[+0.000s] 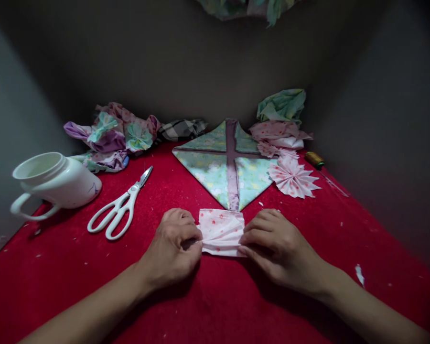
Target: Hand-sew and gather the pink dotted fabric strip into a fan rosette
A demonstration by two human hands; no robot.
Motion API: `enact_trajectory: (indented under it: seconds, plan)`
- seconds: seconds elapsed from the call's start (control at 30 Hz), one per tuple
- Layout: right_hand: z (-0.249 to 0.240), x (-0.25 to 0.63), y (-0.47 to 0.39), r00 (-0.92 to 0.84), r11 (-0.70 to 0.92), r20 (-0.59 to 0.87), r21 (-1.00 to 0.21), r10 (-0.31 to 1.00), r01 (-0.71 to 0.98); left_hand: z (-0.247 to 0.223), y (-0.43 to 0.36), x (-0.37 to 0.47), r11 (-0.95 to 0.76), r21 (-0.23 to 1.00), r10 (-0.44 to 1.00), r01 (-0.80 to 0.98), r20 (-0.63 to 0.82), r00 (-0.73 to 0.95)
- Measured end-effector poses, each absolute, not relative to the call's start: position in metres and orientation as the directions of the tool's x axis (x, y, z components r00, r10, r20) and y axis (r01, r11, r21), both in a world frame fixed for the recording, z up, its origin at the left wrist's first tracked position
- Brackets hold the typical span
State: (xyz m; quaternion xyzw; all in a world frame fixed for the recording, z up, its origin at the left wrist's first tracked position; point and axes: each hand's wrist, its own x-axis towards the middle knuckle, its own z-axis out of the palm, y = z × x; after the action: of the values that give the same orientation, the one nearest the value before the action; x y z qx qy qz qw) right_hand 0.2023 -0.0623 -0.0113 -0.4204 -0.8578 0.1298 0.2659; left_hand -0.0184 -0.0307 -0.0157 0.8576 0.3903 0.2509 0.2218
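Between my hands lies a small piece of pale pink fabric [220, 231] with red dots, creased in folds along its length. My left hand [177, 241] pinches its left edge between thumb and fingers. At the right edge, my right hand [277, 243] grips it the same way. Just beyond the fabric is a mint floral diamond-shaped cloth piece [215, 174] crossed by mauve strips. Left of my left hand rest white-handled scissors [123, 203], blades slightly apart. A pleated pink fabric flower [294, 177] lies beyond my right hand.
A white mug [62, 179] stands at the left. Heaped fabric scraps [111, 131] lie at the back left, with green and pink cloth [281, 107] at the back right. A thread spool [314, 160] sits near the right edge of the red table cover [215, 306].
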Motion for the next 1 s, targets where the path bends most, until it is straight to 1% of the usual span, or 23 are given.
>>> enact_trajectory:
  seconds: [0.17,0.2,0.27,0.33,0.4,0.5,0.57,0.63,0.7,0.77,0.83,0.9,1.0]
  plan:
    - [-0.016,0.208,-0.058,-0.451,0.522,0.266,-0.497,0.852,0.693,-0.013,-0.030,-0.020,-0.552,0.611,0.801,0.568,0.199,0.564]
    - [-0.015,0.209,-0.058,-0.446,0.517,0.266,-0.500,0.855,0.694,-0.013,-0.030,-0.020,-0.544,0.618,0.804,0.568,0.191,0.563]
    - [-0.012,0.209,-0.060,-0.421,0.532,0.326,-0.491,0.846,0.690,-0.013,-0.030,-0.020,-0.529,0.632,0.810,0.566,0.177,0.559]
    - [-0.008,0.205,-0.063,-0.404,0.583,0.437,-0.441,0.804,0.683,-0.014,-0.030,-0.019,-0.512,0.648,0.816,0.563,0.164,0.554]
    - [-0.006,0.198,-0.068,-0.443,0.654,0.520,-0.347,0.731,0.672,-0.014,-0.030,-0.017,-0.489,0.668,0.826,0.561,0.147,0.545]
    - [-0.008,0.184,-0.073,-0.534,0.727,0.549,-0.219,0.643,0.651,-0.010,-0.029,-0.016,-0.421,0.719,0.851,0.553,0.100,0.516]
    - [-0.010,0.178,-0.073,-0.536,0.732,0.565,-0.190,0.627,0.654,-0.004,-0.026,-0.017,-0.344,0.770,0.871,0.537,0.047,0.489]
    - [-0.012,0.177,-0.071,-0.481,0.713,0.602,-0.222,0.637,0.665,0.003,-0.022,-0.020,-0.234,0.826,0.892,0.513,-0.028,0.451]
    - [-0.011,0.180,-0.070,-0.381,0.678,0.649,-0.291,0.658,0.675,0.010,-0.018,-0.024,-0.092,0.873,0.907,0.480,-0.126,0.403]
    - [-0.009,0.183,-0.070,-0.285,0.644,0.683,-0.351,0.672,0.679,0.015,-0.014,-0.028,0.060,0.898,0.907,0.436,-0.232,0.352]
    - [-0.008,0.185,-0.070,-0.229,0.628,0.705,-0.377,0.671,0.681,0.017,-0.012,-0.031,0.186,0.903,0.895,0.386,-0.318,0.314]
    - [-0.007,0.186,-0.071,-0.209,0.626,0.715,-0.386,0.667,0.678,0.018,-0.011,-0.032,0.264,0.903,0.884,0.340,-0.367,0.289]
    - [-0.007,0.185,-0.072,-0.219,0.639,0.729,-0.365,0.648,0.677,0.018,-0.013,-0.034,0.318,0.905,0.876,0.283,-0.394,0.277]
